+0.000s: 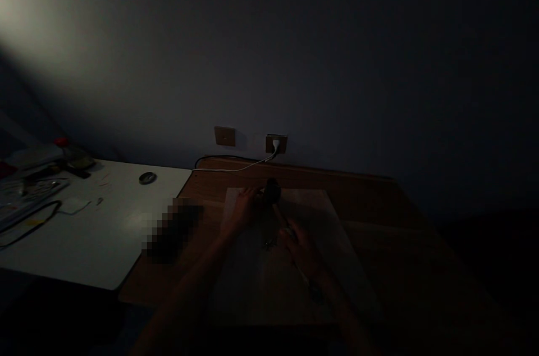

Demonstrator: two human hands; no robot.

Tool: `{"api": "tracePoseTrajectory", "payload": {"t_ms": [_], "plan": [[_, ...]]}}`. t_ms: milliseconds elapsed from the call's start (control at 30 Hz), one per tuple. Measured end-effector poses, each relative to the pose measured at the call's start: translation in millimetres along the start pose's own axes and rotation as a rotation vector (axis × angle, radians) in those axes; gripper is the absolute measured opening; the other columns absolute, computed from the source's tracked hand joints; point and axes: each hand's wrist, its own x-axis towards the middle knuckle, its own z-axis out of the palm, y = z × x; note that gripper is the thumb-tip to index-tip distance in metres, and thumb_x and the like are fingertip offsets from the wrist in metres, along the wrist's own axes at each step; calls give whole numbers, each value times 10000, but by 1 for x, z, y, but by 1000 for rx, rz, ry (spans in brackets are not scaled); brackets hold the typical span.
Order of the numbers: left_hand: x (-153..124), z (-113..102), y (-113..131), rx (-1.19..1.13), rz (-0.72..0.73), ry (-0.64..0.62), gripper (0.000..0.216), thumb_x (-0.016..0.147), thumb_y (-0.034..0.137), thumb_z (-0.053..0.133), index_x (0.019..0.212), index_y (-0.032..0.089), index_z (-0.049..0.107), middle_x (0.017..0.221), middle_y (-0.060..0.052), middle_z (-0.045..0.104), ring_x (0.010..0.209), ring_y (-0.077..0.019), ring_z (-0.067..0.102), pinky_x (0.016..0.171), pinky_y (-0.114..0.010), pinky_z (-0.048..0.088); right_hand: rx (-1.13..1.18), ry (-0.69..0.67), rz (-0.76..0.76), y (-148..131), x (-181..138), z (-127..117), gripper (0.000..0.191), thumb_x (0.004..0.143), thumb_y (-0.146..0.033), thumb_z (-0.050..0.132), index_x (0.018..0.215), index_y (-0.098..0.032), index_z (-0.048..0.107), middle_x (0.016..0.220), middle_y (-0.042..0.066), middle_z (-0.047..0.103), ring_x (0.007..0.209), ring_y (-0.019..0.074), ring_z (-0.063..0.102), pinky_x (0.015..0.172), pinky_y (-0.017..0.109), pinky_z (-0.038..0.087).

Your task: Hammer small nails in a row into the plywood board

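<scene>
The room is very dark. My left hand (243, 211) reaches forward over a pale mat (332, 232) on a brown wooden table (391, 232), its fingers closed against a small dark round object (273, 190). My right hand (300, 245) is nearer to me on the mat, fingers curled round a thin stick-like tool (281, 217) that points towards the dark object. Something small and metallic (269, 243) lies on the mat between my hands; I cannot make out what it is.
A white table (105, 232) adjoins on the left, with a small dark oval object (147, 177), cables and clutter (33, 187) at its far left. Two wall sockets (276, 144) sit behind; a white plug and cable run from one. A blurred dark patch (172, 229) lies at the tables' junction.
</scene>
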Motion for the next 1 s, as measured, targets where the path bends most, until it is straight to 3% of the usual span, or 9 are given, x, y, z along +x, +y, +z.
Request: {"api": "tracePoseTrajectory", "payload": {"t_ms": [100, 200, 267, 367, 567, 767, 867, 1000], "plan": [[-16, -16, 8, 73, 177, 4, 399, 866, 120, 598, 1256, 203, 615, 1233, -117, 622, 1145, -258, 570, 980, -409, 464, 57, 29, 94, 9, -7, -8, 703, 773, -669, 592, 1300, -204, 567, 769, -1, 632, 617, 158, 585, 481, 242, 451], [-42, -34, 20, 117, 565, -189, 330, 948, 129, 518, 1252, 223, 606, 1256, -90, 636, 1164, -220, 569, 1000, -368, 456, 98, 110, 152, 18, -13, -18, 744, 762, -663, 608, 1326, -183, 541, 751, -11, 607, 569, 137, 548, 459, 236, 419], [-61, -41, 27, 177, 750, -293, 327, 967, 125, 494, 1264, 219, 591, 1261, -89, 646, 1170, -215, 580, 981, -346, 471, 122, 112, 165, 23, -15, -23, 751, 764, -665, 597, 1323, -169, 533, 703, -29, 579, 526, 125, 515, 453, 238, 407], [-80, -41, 31, 269, 829, -337, 337, 970, 116, 489, 1288, 194, 566, 1244, -109, 656, 1159, -221, 597, 935, -332, 497, 150, 120, 186, 25, -16, -26, 747, 746, -684, 593, 1287, -171, 545, 658, -45, 560, 481, 115, 478, 434, 237, 389], [-70, -31, 25, 201, 666, -321, 301, 972, 128, 483, 1245, 184, 597, 1036, -97, 696, 964, -202, 645, 807, -298, 524, 177, 164, 168, 23, -19, -24, 739, 728, -698, 615, 1261, -187, 578, 626, -52, 533, 491, 127, 489, 437, 239, 381], [-15, -13, 25, -184, 127, -4, 152, 879, 116, 612, 952, 199, 716, 963, -47, 727, 907, -174, 669, 846, -282, 523, 163, 201, 209, 26, -17, -25, 763, 697, -678, 670, 1283, -197, 581, 690, -17, 583, 579, 165, 553, 480, 263, 424], [7, -2, 25, -160, 28, -10, 211, 823, 66, 615, 915, 201, 748, 949, -41, 743, 871, -174, 677, 834, -278, 519, 187, 165, 210, 27, -17, -25, 713, 723, -668, 648, 1257, -200, 582, 669, -36, 552, 519, 136, 508, 444, 246, 395], [17, 7, 25, -65, -24, -76, 284, 798, 45, 583, 932, 208, 773, 939, -54, 753, 850, -185, 683, 825, -281, 510, 208, 116, 167, 21, -20, -25, 679, 740, -680, 609, 1215, -196, 580, 630, -66, 500, 484, 108, 466, 421, 220, 377]]}}
